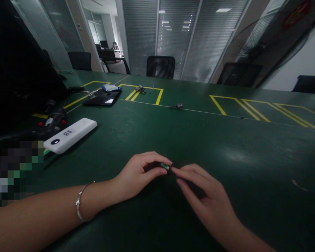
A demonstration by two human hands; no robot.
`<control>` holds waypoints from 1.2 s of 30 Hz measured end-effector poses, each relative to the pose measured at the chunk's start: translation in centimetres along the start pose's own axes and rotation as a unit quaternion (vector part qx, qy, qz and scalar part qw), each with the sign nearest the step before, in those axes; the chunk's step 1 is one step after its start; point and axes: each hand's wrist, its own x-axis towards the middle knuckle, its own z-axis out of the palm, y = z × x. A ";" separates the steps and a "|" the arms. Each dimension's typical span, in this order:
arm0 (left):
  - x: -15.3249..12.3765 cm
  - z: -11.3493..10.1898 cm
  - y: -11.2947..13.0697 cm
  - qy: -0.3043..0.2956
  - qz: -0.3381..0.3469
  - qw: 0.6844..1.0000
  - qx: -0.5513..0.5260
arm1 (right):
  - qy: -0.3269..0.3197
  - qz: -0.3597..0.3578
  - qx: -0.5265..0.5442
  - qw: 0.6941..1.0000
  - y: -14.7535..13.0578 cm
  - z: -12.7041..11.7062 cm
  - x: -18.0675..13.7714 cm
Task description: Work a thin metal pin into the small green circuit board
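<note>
A: Start w/ the small green board (165, 166). Held where, and how?
B: Low-centre of view, clamped btwn thumb and index of the left hand (136, 175). Stiff-looking, flat, narrow, w/ pale specks.
A: And the right hand (212, 199)?
B: At 4 o'clock from the board. With index tip right by its end, maybe touching, can't tell. With thumb and index apart, like a half-open beak.
A: Going outward, same clock. At 8?
B: Thin, shiny metal bracelet (78, 203), round the left wrist.
A: At 9 to 10?
B: White slab (75, 133), smooth, plastic-looking, w/ rounded corners, marked "22". Just behind, black gear (55, 119) w/ red knobs, lumpy, dim.
A: At 10 to 11?
B: Flat black rectangle (98, 98), w/ a crumpled blue-and-white packet (110, 88) on top.
A: At 11 thru 12?
B: Shiny metal bits (140, 89), clustered near yellow tape (159, 97). Bit past 12, small grey cylinder (180, 105) w/ a thin dark tail. Farther, mesh-backed chair (160, 66), then slatted blinds (183, 38).
A: Abt 1?
B: Wire-caged fan (253, 52), round, murky.
A: Underneath?
B: Green table (252, 196), scuffed, w/ soft sheen at 3.
</note>
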 end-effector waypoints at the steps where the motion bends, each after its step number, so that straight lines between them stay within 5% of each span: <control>1: 0.0 0.0 0.0 -0.001 -0.005 1.000 -0.009 | -0.001 0.000 0.001 1.000 0.0 0.0 0.0; 18: 0.0 0.6 -0.1 -0.008 -0.082 0.976 -0.203 | 0.016 -0.015 0.038 0.999 0.1 0.1 -0.5; 23: 0.0 0.6 0.0 -0.024 -0.027 0.998 -0.055 | 0.057 0.005 0.045 0.997 0.4 -0.3 -0.5; 28: 0.1 1.2 -0.3 -0.139 0.086 0.973 0.163 | 0.060 0.020 0.056 0.996 1.1 -0.3 -0.8; 36: 0.2 1.5 0.0 -0.186 0.108 0.949 0.231 | 0.041 0.043 0.081 0.995 1.6 -0.4 -0.8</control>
